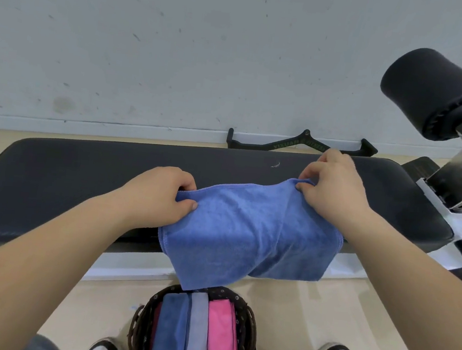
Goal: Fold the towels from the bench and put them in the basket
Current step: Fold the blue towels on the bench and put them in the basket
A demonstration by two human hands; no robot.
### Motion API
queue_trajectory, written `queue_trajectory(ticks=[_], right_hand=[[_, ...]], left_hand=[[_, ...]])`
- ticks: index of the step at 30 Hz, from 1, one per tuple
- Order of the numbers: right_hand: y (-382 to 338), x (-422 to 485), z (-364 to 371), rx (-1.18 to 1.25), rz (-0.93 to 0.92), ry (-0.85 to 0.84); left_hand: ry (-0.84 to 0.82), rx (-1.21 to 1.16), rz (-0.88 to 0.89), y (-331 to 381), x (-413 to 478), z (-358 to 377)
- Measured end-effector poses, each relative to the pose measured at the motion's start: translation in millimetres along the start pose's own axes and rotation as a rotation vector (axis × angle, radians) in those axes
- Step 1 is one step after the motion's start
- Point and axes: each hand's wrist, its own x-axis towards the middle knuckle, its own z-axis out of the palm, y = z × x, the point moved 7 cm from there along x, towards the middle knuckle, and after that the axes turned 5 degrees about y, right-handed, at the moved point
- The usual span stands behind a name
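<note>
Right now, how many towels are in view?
4, maybe more. The left hand and right hand hold a blue towel at the bench. In the basket: a dark blue towel, a grey towel, a pink towel; a reddish strip at its left may be a fifth.

Green lettering runs along the black cable handle (292,146), at twelve o'clock beyond the bench (83,177). It begins "YIXUAN"; the rest is too blurred to read.
</note>
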Motion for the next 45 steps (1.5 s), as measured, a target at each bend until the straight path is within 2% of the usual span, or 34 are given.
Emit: queue_trajectory(ticks=[2, 7, 12, 15, 19, 25, 30, 38, 45], right_hand=[[-3, -2, 2, 0.141, 0.023, -0.058], [20, -8, 5, 0.475, 0.368, -0.18], [29, -10, 7, 0.623, 0.589, -0.272], [31, -13, 5, 0.67, 0.705, -0.306], [28, -19, 6, 0.582, 0.65, -0.372], [18, -19, 14, 0.361, 0.439, -0.469], [29, -17, 11, 0.331, 0.438, -0.391], [33, -19, 11, 0.382, 0.377, -0.373], [27, -12, 14, 0.094, 0.222, -0.349]], left_hand=[[-0.002, 0.007, -0.007, 0, 0, -1], [-0.007, 0.009, -0.017, -3, -2, -5], [-0.06, -0.13, -0.063, -15, -5, -8], [-0.162, -0.264, -0.063, -19, -10, -7], [-0.233, -0.303, -0.033, -21, -12, -6], [-0.199, -0.182, 0.018, -17, -7, -4], [-0.081, -0.15, -0.005, -18, -4, -10], [-0.062, -0.196, -0.102, -23, -7, -17], [-0.051, -0.048, -0.141, -19, -1, -10]])
